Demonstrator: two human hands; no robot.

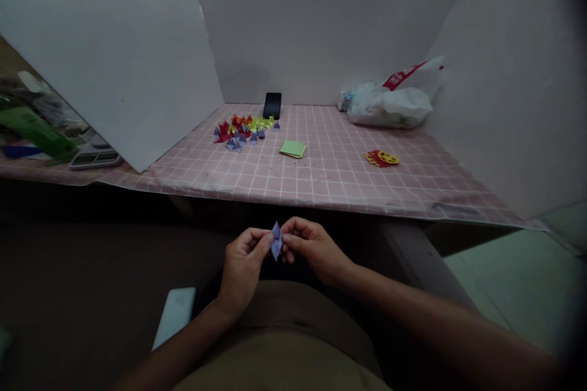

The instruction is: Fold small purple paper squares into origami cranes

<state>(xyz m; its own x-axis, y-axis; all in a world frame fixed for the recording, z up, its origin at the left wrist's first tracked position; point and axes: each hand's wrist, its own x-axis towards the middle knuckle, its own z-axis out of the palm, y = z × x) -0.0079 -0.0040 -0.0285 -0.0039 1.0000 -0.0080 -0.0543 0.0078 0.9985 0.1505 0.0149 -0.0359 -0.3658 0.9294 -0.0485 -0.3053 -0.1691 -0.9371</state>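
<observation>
Between my two hands, above my lap and short of the table edge, is a small folded purple origami paper [276,241], a narrow diamond standing on its point. My left hand [245,259] pinches its left side with thumb and fingers. On the other side, my right hand [314,247] pinches the right edge, its thumb over the fingers. Beyond them, a stack of green and yellow paper squares [293,148] lies on the table. A pile of small folded origami pieces [241,129] in red, orange, yellow and purple sits to its left.
The table [321,186] has a pink checked cloth. A black phone [272,105] lies at the back. Red and yellow cut-out shapes [382,159] and a white plastic bag [392,102] are on the right. White panels [114,43] enclose the table; a digital scale [96,157] sits left.
</observation>
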